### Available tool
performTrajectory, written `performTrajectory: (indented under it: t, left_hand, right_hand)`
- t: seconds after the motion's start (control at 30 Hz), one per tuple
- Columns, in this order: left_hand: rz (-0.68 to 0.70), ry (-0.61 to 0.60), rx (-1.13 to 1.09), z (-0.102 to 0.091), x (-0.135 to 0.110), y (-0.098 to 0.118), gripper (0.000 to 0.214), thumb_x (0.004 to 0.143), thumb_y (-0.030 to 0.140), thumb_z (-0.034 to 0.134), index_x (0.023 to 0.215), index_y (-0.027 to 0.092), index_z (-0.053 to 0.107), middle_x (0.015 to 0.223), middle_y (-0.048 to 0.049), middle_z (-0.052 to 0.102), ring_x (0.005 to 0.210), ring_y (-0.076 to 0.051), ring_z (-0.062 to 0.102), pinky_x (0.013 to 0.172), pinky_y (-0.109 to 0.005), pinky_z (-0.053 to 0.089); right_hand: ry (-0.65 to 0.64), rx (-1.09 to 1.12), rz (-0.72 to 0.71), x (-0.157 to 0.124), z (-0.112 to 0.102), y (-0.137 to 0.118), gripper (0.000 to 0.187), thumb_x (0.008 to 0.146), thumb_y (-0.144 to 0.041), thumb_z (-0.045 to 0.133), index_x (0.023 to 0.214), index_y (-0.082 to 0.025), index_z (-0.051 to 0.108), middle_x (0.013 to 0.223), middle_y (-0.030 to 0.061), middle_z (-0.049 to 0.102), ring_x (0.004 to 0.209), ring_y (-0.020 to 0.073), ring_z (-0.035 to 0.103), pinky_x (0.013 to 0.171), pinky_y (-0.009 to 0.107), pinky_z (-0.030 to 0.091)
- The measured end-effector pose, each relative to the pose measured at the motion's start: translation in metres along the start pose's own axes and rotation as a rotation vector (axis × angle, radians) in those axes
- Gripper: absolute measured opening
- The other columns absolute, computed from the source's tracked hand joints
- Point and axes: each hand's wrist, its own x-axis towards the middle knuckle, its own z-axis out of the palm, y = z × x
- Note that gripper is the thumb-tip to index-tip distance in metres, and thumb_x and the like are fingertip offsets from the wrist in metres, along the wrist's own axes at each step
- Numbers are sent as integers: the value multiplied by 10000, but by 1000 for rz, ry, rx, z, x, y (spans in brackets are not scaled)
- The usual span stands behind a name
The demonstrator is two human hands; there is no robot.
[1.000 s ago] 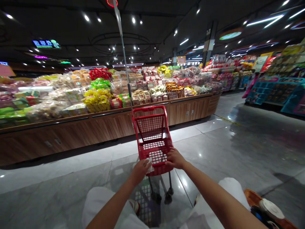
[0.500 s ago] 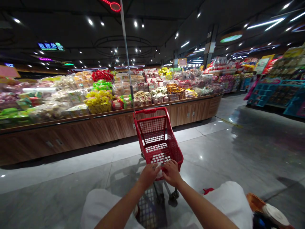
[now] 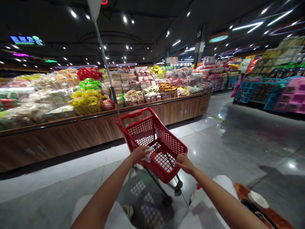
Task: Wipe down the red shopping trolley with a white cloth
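Observation:
Directly ahead of me stands a red plastic shopping cart (image 3: 164, 133), turned at an angle, its basket showing no goods. My left hand (image 3: 139, 153) is on the left rim of the basket, closed around a crumpled white cloth (image 3: 148, 154), which could be a tissue. My right hand (image 3: 184, 163) is closed over the right front rim of the cart. A grey pole (image 3: 105, 60) rises from the handle end of the cart, with a pale panel at its top.
Behind the cart runs a long wood-panelled counter (image 3: 100, 130) heaped with bagged snacks. Blue and pink display racks (image 3: 259, 90) stand to the right. An orange-brown container (image 3: 240, 190) with a white round lid is beside my leg at lower right.
The cart has swung round, its near end going right. My hands have moved apart: the left, with the white cloth, to the left rim, the right to the right rim.

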Motion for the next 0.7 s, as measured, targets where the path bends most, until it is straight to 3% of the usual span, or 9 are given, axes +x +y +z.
performTrajectory:
  t: [0.07,0.17,0.23,0.3,0.4,0.57,0.63,0.7]
  left_hand:
    - [-107,-9,10,-5,-2,-14,312,878,181,552,1176,237,625,1276,-59,609,1191,-205,536,1022,-375,442]
    - [-170,29,38,-4,-7,-11,347,862,138,529,1180,244,619,1305,-57,587,1211,-210,511,1043,-395,429]
    - [-190,100,51,1,-8,2,416,845,110,520,1235,240,584,1335,-70,556,1244,-222,473,1071,-418,403]
    - [-235,166,56,7,-8,19,468,825,105,522,1273,234,555,1339,-77,537,1271,-237,435,1102,-442,364]
    - [-319,232,58,14,-4,45,467,801,177,567,1265,234,558,1318,-79,526,1282,-274,401,1125,-500,305]
    - [-338,266,90,16,0,71,478,898,296,515,1371,266,456,1260,-74,556,1225,-273,438,1100,-539,277]
    - [-282,208,97,8,-2,64,511,921,253,490,1421,278,387,1267,-65,578,1182,-240,487,1063,-472,334]
    - [-178,98,102,-5,-4,48,478,911,240,528,1379,291,444,1269,-47,602,1147,-208,530,1015,-396,384]
  right_hand:
    - [-6,-20,49,5,-4,1,507,950,-417,397,543,-200,609,644,-3,615,732,160,566,922,374,335]
    - [25,-56,126,18,6,-28,414,953,-404,413,714,-224,698,788,12,678,835,182,598,940,389,338]
    - [35,-72,137,29,23,-61,307,944,-399,438,966,-250,705,978,36,691,926,203,607,873,359,386]
    - [37,-118,174,39,41,-93,324,928,-400,474,1154,-226,630,1050,76,683,945,228,618,796,334,424]
    - [27,-241,287,48,55,-122,311,924,-328,486,1198,-204,566,1023,110,686,882,236,645,724,315,446]
    - [-13,-342,283,41,45,-121,269,927,-257,455,1177,-217,544,1036,87,669,894,207,651,693,270,449]
    - [-31,-338,263,38,39,-115,288,914,-254,466,1190,-219,540,1043,80,668,911,205,646,711,265,445]
    - [-35,-335,253,35,36,-109,300,901,-240,470,1191,-226,544,1048,75,670,922,202,639,736,265,438]
